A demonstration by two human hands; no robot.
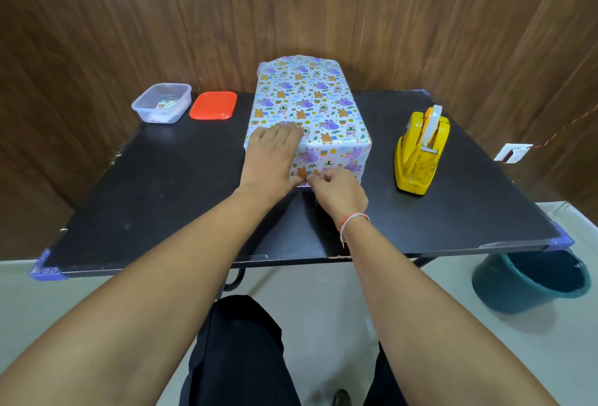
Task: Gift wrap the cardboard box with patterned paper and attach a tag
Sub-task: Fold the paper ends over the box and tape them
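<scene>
Wrapped box: a rectangular box covered in white paper printed with purple, orange and green animals (307,104) is being kept flat near the middle of the black table (161,185), its long axis running from the person toward the wood-panelled wall (129,17), one short end facing the person.
Left hand: the left hand (275,154) is being laid over the near top edge of the box, fingers straight and close together, pressing on the paper.
Right hand: the right hand (336,190) is being held at the lower near end face, fingertips curled and pinching the paper there; what else is being pinched cannot be told.
Tape dispenser: a yellow plastic tape dispenser (420,153) is being kept on the table right of the box, apart from it.
Containers: a clear plastic tub (161,103) and a red plastic lid (213,105) are lying side by side left of the box.
Floor: a dark teal bucket (530,282) is standing beneath the table's right corner.
</scene>
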